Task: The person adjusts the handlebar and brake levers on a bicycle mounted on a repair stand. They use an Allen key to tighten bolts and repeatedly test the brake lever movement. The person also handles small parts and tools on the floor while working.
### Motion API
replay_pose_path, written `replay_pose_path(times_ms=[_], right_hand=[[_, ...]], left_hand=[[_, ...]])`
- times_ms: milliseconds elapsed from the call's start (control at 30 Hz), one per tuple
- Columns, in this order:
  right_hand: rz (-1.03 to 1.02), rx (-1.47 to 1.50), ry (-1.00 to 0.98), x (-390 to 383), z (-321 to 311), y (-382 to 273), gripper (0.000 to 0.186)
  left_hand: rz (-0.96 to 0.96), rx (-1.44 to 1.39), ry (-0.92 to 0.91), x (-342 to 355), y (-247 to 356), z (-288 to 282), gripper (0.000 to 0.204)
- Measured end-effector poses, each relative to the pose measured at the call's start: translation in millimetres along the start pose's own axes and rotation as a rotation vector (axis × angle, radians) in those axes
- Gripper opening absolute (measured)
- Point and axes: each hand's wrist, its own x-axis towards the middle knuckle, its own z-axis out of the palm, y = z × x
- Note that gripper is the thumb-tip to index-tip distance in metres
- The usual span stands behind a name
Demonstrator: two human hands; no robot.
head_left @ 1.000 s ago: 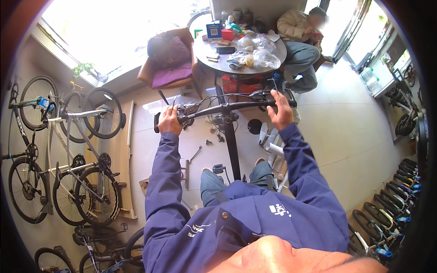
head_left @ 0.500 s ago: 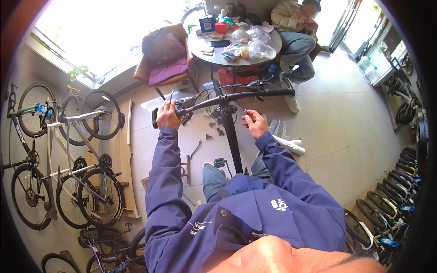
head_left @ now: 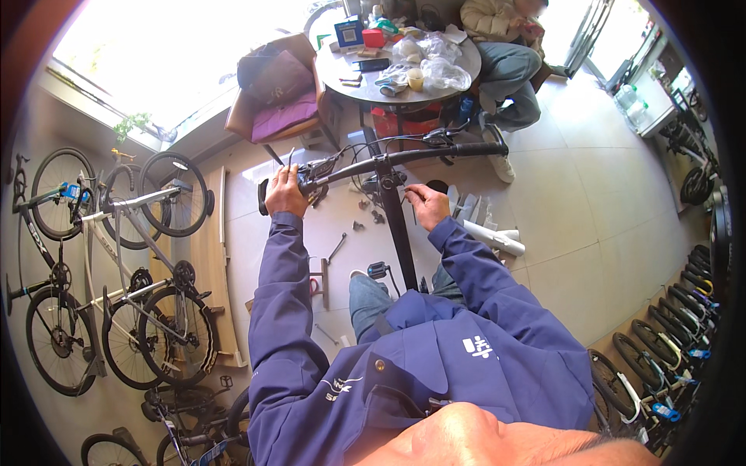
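Note:
A bicycle with a black handlebar stands in front of me, its black frame tube running back between my legs. My left hand is closed around the grip at the bar's left end, beside the brake lever. Close to the right of the stem is my right hand, its thumb and fingertips pinched together. Whatever sits in that pinch is too small to make out. Cables loop ahead of the stem. A pedal shows next to my left knee.
Small dark parts and a long tool lie on the floor at left. White rolls lie at right. Ahead stand a cluttered round table, a chair and a seated person. Bicycles line both sides.
My right hand has moved left, close to the stem, and turned with its fingers pointing at it. My left hand stays on the grip. The view has shifted slightly.

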Motion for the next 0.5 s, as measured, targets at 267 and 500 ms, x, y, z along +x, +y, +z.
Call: replay_pose_path(times_ms=[267, 500], right_hand=[[0.041, 0.043, -0.046, 6.0, 5.8, 12.1, 0.024], [-0.039, -0.032, -0.034, 12.1, 13.1, 25.0, 0.021]], left_hand=[[-0.003, 0.021, -0.019, 1.6, 1.0, 2.6, 0.059], [-0.014, 0.008, 0.043, 1.5, -1.8, 3.6, 0.056]])
